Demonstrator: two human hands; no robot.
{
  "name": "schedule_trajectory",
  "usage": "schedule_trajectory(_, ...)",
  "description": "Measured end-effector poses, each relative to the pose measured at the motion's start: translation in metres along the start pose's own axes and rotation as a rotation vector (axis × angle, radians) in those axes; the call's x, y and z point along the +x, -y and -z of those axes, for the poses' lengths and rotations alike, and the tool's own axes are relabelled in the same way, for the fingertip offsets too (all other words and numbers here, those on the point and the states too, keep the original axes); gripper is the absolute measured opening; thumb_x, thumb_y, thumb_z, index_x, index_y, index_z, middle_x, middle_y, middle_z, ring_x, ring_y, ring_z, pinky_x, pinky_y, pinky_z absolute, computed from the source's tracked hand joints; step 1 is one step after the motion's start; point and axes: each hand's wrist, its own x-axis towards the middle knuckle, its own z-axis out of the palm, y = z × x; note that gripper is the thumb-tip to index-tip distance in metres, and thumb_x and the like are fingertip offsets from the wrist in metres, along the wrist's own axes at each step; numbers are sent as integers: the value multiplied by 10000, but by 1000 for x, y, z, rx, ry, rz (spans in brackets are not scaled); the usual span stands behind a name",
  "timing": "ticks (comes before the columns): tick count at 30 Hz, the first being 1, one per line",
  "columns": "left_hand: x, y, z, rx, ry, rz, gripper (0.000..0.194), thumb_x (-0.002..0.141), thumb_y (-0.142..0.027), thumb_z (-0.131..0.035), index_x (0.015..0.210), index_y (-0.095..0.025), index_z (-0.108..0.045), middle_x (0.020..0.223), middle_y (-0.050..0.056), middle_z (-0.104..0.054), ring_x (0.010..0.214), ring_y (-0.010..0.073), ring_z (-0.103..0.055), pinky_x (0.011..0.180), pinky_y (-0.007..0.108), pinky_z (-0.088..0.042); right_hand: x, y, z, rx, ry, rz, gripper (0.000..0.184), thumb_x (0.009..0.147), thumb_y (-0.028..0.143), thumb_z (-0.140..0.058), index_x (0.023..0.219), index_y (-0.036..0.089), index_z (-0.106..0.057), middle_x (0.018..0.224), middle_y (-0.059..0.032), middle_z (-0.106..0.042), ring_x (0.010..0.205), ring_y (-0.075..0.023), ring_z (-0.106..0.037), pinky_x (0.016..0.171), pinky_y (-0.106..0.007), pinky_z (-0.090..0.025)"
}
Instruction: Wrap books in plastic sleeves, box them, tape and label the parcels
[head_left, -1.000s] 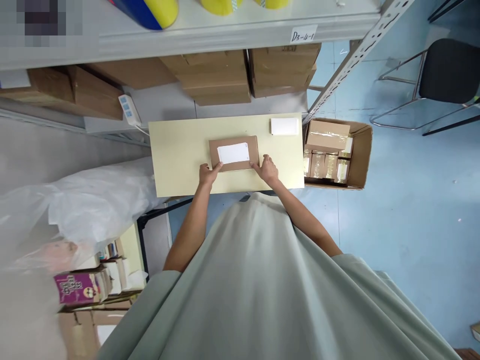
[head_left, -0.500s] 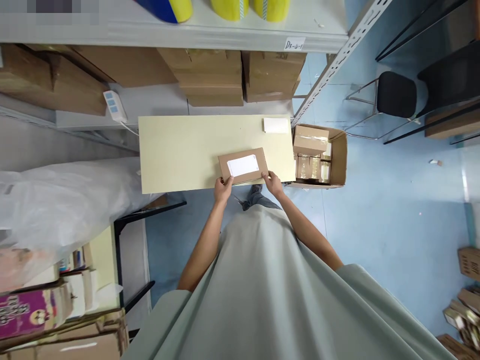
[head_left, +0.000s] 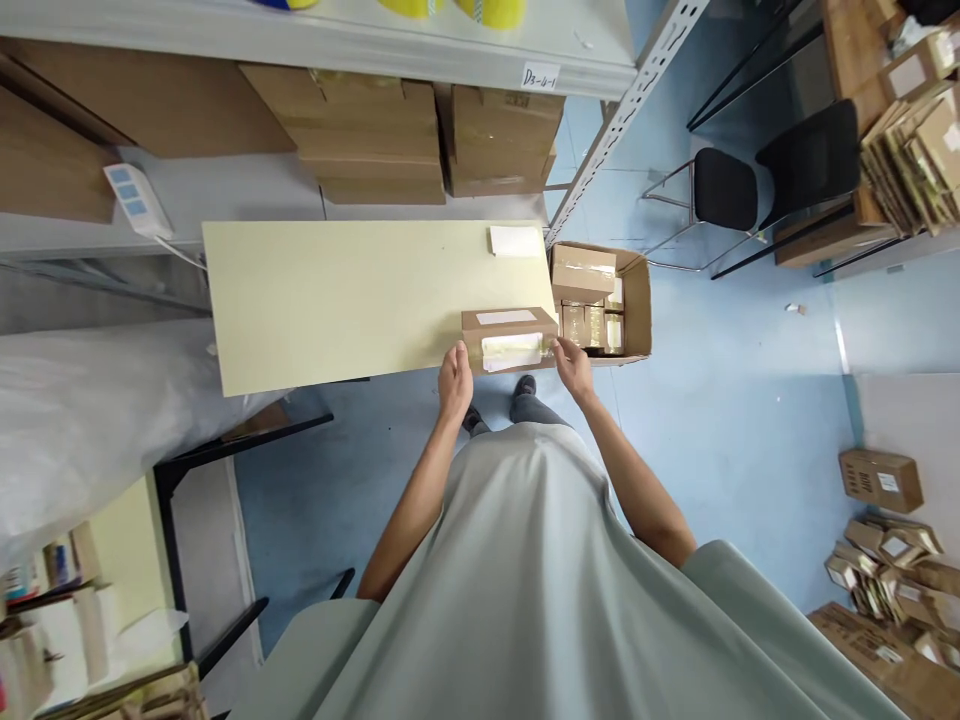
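The fingers of the left hand (head_left: 454,382) are slightly bent, pressed against the nine o'clock end of the small carton (head_left: 508,341); those of the right hand (head_left: 574,369) are nearly closed, gripping its three o'clock end between thumb and fingertips. The carton is held between both hands at about four o'clock on the cream tabletop (head_left: 322,300), by its near edge, its taped, labelled side facing the wearer. Outward from the carton, a white slip (head_left: 514,241) lies at twelve o'clock near the far edge, and an open box (head_left: 637,308) holding more cartons stands at two to three o'clock. Farther out, a power strip (head_left: 138,199) rests on the shelf at ten o'clock, and a black chair (head_left: 724,190) stands at two.
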Motion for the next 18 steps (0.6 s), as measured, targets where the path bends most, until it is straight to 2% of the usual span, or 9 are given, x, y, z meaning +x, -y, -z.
schedule_trajectory(3, 7, -11, -7, -43, -68, -79, 473, 1098, -655, -625, 1280, -239, -756, 1242, 126, -829, 1278, 327, -746, 1070, 399, -578, 25, -3, 6, 85, -2, 20, 432, 1146, 439, -558, 1393, 175, -794, 1450, -168, -820, 1396, -317, -773, 1164, -406, -603)
schedule_trajectory(6, 19, -15, -11, 22, -111, -131, 425, 1066, -545, -650, 1266, -194, -779, 1228, 140, -850, 1199, 326, -777, 1061, 386, -575, 51, -12, 5, 198, 16, 26, 421, 1092, 426, -647, 1380, 155, -790, 1453, -192, -814, 1312, -332, -812, 1154, -444, -625)
schedule_trajectory(8, 28, -16, -12, 102, -146, -138, 350, 1034, -470, -654, 1184, -195, -808, 1171, 124, -867, 1148, 314, -797, 1026, 364, -577, 66, -21, 3, 238, 34, 39, 414, 1057, 471, -711, 1329, 173, -801, 1411, -188, -831, 1244, -329, -833, 1115, -451, -648)
schedule_trajectory(11, 39, -18, -12, 209, -191, -100, 290, 981, -455, -686, 1023, -204, -825, 1091, 103, -881, 1089, 303, -817, 942, 323, -575, 84, -36, 0, 227, 96, 40, 380, 1017, 549, -774, 1177, 207, -813, 1278, -151, -871, 1159, -311, -847, 1054, -435, -667)
schedule_trajectory(14, 42, -24, -14, 315, -278, -27, 324, 942, -501, -721, 999, -202, -833, 1029, 86, -884, 1070, 307, -819, 883, 305, -566, 96, -46, -1, 237, 219, 62, 328, 1041, 529, -761, 1086, 208, -809, 1204, -123, -887, 1135, -282, -850, 1019, -373, -656)
schedule_trajectory(18, 36, -40, -26, 409, -359, 68, 316, 934, -488, -702, 986, -202, -827, 974, 68, -879, 1060, 301, -812, 855, 297, -570, 106, -50, 11, 192, 403, 109, 327, 1058, 533, -778, 1163, 228, -833, 1109, -89, -901, 1057, -281, -863, 954, -339, -636)
